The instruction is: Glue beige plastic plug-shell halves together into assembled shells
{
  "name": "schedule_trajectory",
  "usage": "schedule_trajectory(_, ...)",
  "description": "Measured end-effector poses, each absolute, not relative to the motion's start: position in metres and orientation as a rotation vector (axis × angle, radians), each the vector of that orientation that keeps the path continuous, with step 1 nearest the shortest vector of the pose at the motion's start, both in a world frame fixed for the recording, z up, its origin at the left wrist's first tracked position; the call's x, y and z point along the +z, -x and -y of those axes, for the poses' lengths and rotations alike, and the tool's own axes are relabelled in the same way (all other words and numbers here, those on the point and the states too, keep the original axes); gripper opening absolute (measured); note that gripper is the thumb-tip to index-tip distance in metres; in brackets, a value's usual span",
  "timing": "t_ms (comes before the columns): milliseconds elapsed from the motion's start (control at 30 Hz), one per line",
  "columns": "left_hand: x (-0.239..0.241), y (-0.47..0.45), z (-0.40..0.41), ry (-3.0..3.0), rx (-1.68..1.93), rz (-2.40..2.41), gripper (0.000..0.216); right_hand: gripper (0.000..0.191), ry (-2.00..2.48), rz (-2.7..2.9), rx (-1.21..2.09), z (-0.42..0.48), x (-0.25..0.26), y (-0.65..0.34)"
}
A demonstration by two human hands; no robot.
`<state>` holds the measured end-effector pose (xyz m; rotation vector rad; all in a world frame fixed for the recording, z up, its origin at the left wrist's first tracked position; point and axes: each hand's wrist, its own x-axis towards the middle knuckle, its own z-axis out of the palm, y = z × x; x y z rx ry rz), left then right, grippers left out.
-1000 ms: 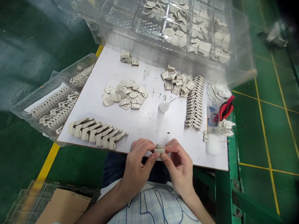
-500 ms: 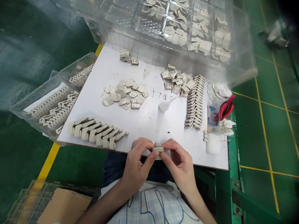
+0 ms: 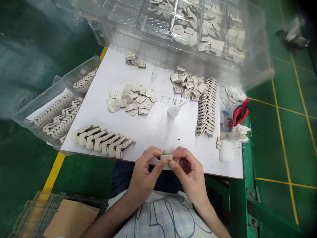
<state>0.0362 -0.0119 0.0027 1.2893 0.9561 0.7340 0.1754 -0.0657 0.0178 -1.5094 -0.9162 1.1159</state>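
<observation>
"Head view: what changes over this last second?"

"Only the small grey piece (image 3: pixel 166 159), as far as I can see. It starts out nearly edge-on; now it tips so that more of its broad face shows above the thumbs."

"Who has hold of it?"

"Both hands. The left hand (image 3: pixel 145 173) pinches one side between thumb and forefinger, and the right hand (image 3: pixel 191 168) pinches the other side the same way."

"And where is it, exactly?"

"At the near edge of the white tabletop (image 3: pixel 151 130), just in front of the patterned shirt (image 3: pixel 160 213). I can't tell whether it touches the surface."

"What of the other parts?"

"They lie as they did: the loose pile (image 3: pixel 132 99), the row of bent pieces (image 3: pixel 101 140) near the left hand, the tighter row (image 3: pixel 206 109) on the right, the squeeze bottle (image 3: pixel 173 112) between pile and tighter row."

"Meaning?"

"I'd judge the work sits entirely in the fingertips: turning or pressing, I can't tell which. Nothing joins either row, so this piece is still being handled."
</observation>
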Motion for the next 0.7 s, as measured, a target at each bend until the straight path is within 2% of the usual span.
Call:
schedule_trajectory(233, 0.0054, -0.0357, 0.0119, -1.233, 0.712, -0.957, 0.03, 0.013, 1.521, 0.944, 1.093, 0.067, 0.0186, -0.1784)
schedule_trajectory(400, 0.0073, -0.0348, 0.0119, -1.154, 0.696, -0.954, 0.03, 0.021, 1.493, 1.032, 1.125, 0.067, 0.0225, -0.1827)
schedule_trajectory(533, 0.005, -0.035, 0.0126, -1.145, 0.688, -0.95, 0.031, 0.01, 1.544, 1.053, 1.081, 0.0661, 0.023, -0.1795)
schedule_trajectory(700, 0.0045, -0.036, 0.0136, -1.119, 0.717, -0.954, 0.031, 0.009, 1.547, 1.014, 1.08, 0.0658, 0.0228, -0.1771)
